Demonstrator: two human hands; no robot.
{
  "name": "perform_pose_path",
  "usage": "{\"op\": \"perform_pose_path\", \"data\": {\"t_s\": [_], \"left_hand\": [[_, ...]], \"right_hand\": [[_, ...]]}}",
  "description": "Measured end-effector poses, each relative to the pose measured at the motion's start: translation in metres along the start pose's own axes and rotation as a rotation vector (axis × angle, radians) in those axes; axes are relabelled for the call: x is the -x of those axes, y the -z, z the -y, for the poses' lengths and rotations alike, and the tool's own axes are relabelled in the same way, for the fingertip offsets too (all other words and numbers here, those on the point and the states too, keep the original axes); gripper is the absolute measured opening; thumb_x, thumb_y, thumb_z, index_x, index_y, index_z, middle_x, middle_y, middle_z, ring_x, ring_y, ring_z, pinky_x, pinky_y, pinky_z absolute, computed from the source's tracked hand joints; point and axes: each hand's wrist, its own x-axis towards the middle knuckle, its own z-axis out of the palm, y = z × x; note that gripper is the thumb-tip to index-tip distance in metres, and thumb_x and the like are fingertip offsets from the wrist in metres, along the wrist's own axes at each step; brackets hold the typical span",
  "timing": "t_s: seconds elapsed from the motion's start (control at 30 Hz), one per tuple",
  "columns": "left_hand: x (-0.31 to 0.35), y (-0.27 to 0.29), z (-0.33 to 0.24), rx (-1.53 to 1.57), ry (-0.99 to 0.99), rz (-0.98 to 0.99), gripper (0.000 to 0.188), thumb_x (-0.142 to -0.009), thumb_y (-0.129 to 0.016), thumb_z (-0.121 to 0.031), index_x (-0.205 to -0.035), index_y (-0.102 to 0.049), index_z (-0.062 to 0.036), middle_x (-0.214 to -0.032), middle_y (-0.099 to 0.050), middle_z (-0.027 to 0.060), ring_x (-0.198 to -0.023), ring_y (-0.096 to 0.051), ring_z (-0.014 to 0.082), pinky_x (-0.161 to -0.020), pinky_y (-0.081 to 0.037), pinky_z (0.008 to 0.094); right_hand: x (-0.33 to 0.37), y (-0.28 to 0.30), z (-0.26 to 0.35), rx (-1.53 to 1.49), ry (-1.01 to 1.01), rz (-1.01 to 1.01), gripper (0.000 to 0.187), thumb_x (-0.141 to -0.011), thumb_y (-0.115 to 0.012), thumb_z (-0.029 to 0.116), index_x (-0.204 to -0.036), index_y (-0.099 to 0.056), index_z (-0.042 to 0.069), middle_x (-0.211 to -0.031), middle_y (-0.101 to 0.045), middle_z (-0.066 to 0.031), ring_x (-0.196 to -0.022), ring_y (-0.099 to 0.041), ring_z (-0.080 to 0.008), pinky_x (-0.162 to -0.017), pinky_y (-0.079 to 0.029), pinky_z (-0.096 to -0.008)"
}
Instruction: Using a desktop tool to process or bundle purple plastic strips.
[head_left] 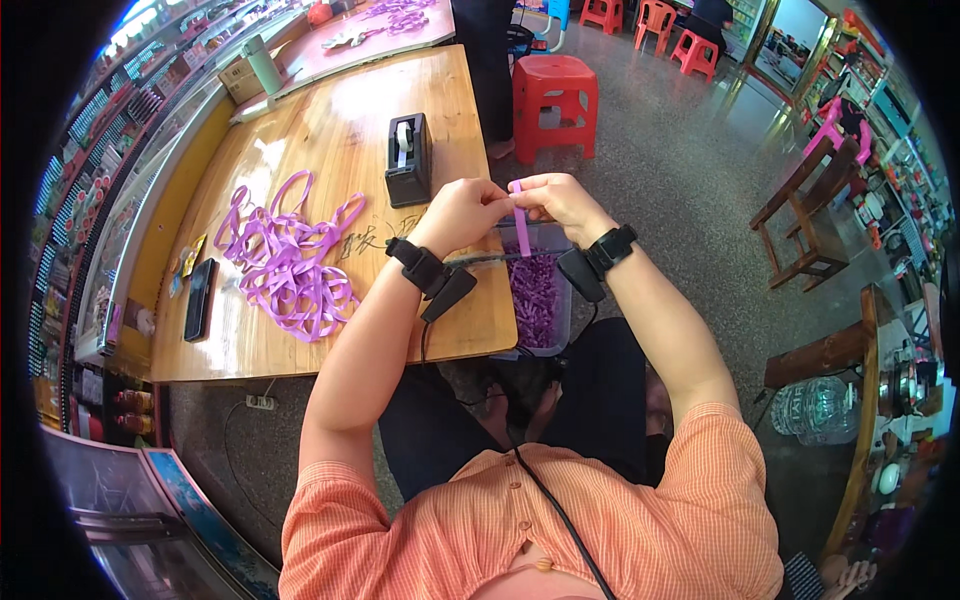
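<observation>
Shows flat, looped purple ribbon (290, 268) tangled on a grained wooden table (340, 100). Pinches a narrow purple strip (523, 237) near its upper end in closed fingertips of left hand (467, 213) and right hand (567, 205); runs lengthwise, nearly straight, toward the torso (600, 500), over crinkled purple shreds (535, 295) in a plastic tub (566, 310).

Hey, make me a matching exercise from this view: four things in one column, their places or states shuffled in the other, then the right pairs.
Things
1. Ribbon strip
2. Smartphone
3. Tape dispenser
4. Plastic tub

Places or states
A. Lying left of the purple ribbon heap
B. At the wooden table's right edge, holding crinkled purple pieces
C. Held in the person's fingers
D. Black, with a roll of tape in it

Right pairs: 1-C, 2-A, 3-D, 4-B
</observation>
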Motion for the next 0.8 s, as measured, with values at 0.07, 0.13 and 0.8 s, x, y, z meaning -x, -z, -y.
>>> {"op": "perform_pose_path", "data": {"t_s": [0.07, 0.13, 0.8], "left_hand": [[0.0, 0.0, 0.001, -0.002, -0.003, -0.001, 0.028, -0.087, -0.071, -0.029, -0.095, -0.076, -0.0025, -0.082, -0.072, 0.0183, -0.076, -0.071, 0.0313, -0.072, -0.055, 0.0379], [0.0, 0.0, -0.001, -0.003, -0.007, -0.002, 0.028, -0.087, -0.071, -0.029, -0.094, -0.077, -0.0025, -0.082, -0.072, 0.0182, -0.076, -0.071, 0.0313, -0.072, -0.055, 0.0379], [-0.001, -0.01, 0.006, -0.147, -0.247, 0.011, 0.019, -0.084, -0.069, -0.022, -0.088, -0.076, -0.0038, -0.087, -0.072, 0.0161, -0.084, -0.068, 0.0343, -0.079, -0.054, 0.0422]], "right_hand": [[-0.001, -0.001, -0.002, 0.023, -0.007, 0.01, 0.013, -0.088, -0.074, 0.015, -0.1, -0.076, 0.012, -0.081, -0.066, 0.0078, -0.066, -0.051, -0.0014, -0.061, -0.041, -0.0196], [-0.002, -0.001, -0.005, 0.022, -0.007, -0.001, 0.012, -0.088, -0.075, 0.016, -0.099, -0.076, 0.012, -0.081, -0.066, 0.0077, -0.066, -0.051, -0.0013, -0.062, -0.041, -0.0195], [-0.005, -0.005, -0.014, 0.121, 0.014, -0.072, 0.007, -0.083, -0.074, 0.015, -0.087, -0.074, 0.009, -0.07, -0.064, 0.0028, -0.056, -0.05, -0.0051, -0.05, -0.036, -0.0213]]}}
